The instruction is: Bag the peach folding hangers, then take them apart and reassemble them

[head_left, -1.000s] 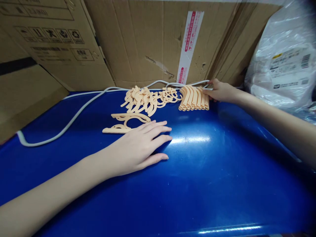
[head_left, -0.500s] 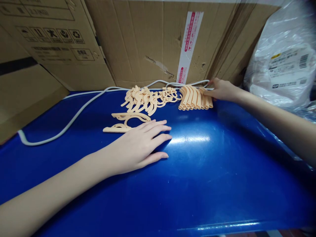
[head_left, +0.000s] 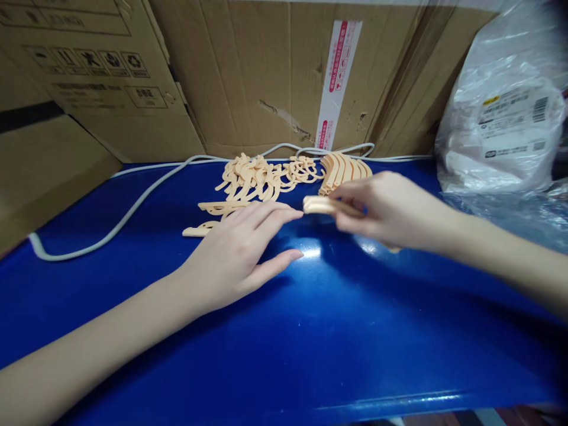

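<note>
Pinched in my right hand (head_left: 386, 210) are beige curved plastic pieces (head_left: 318, 205) that look like hanger arms, perhaps two together; my fingers cover part of them. My left hand (head_left: 248, 248) has its fingers stretched out, with its fingertips close to the left end of those pieces. Two partly assembled beige hangers (head_left: 222, 207) lie flat on the table, partly hidden behind my left hand. Behind the hands sit a heap of beige arm pieces (head_left: 248, 177), several loose hooks (head_left: 304, 170) and a neat row of hanger arms (head_left: 346, 168).
The blue table (head_left: 310, 343) carries a white cable (head_left: 128, 222) along its back and left. Cardboard boxes (head_left: 266, 71) stand behind and a box flap (head_left: 53, 165) at the left. A clear plastic-wrapped bundle (head_left: 506, 118) stands at the back right.
My right hand has come from the right end of the row toward the middle, carrying hanger arms taken from it. My left hand stays nearly in place, its fingers slightly raised.
</note>
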Demonstrator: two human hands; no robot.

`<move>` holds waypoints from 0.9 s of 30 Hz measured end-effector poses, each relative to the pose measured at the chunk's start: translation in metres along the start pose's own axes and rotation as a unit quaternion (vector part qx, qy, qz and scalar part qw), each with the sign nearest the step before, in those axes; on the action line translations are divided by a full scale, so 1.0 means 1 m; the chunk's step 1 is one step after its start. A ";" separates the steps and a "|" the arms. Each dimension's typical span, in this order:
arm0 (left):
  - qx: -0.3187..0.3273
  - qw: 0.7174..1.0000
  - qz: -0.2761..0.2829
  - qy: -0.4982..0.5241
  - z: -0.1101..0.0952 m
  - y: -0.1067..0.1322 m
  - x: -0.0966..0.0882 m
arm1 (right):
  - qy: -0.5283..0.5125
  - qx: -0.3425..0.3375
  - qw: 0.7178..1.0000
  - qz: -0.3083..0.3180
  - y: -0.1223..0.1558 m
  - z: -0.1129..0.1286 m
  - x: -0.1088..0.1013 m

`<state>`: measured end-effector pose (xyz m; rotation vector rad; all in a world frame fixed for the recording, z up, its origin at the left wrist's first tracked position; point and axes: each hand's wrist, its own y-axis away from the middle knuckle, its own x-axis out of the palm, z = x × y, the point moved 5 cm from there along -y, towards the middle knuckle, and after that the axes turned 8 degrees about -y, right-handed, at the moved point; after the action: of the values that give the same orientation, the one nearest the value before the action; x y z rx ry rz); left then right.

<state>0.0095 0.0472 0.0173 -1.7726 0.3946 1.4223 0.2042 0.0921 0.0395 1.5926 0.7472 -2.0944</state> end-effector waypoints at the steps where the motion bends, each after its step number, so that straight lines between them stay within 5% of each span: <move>1: -0.017 1.000 -0.005 0.011 0.001 0.000 -0.001 | 0.002 -0.036 0.999 0.008 0.003 0.014 0.007; 7: -0.042 0.996 0.051 0.059 0.002 0.000 0.006 | 0.004 -0.144 0.989 0.019 0.015 0.056 0.026; 17: -0.049 0.990 0.129 0.022 -0.003 0.002 0.010 | -0.044 -0.143 0.989 -0.003 0.042 0.039 0.031; 27: -0.004 0.992 0.106 0.066 -0.012 0.004 0.012 | 0.064 -0.241 0.968 -0.043 0.051 0.048 0.030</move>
<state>0.0186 0.0382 0.0053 -1.8822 0.6640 1.4552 0.1915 0.0221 0.0117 1.4448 1.2766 -1.6954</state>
